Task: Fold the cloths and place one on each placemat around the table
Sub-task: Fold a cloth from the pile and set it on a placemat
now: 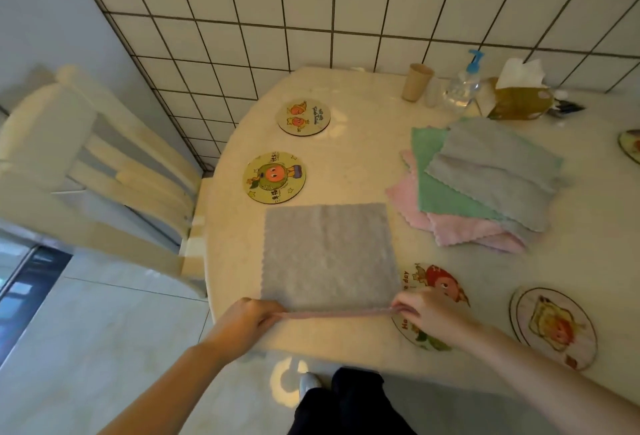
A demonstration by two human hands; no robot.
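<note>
A grey cloth [327, 254] lies spread flat on the cream table [363, 164], its near edge lifted slightly. My left hand [247, 318] pinches the near left corner and my right hand [427, 311] pinches the near right corner. A pile of cloths lies to the right: a grey one [498, 171] on top, a green one [446, 199] under it, pink ones [460, 230] at the bottom. Round picture placemats lie around: one at far left [303, 117], one nearer [274, 177], one under my right hand [440, 282], one at right [554, 327], one at the right edge [631, 145].
At the back of the table stand a paper cup [416, 82], a pump bottle [463, 85] and a tissue box [521, 95] against the tiled wall. A cream chair [104, 171] stands to the left of the table. My legs and shoe show below the table's edge.
</note>
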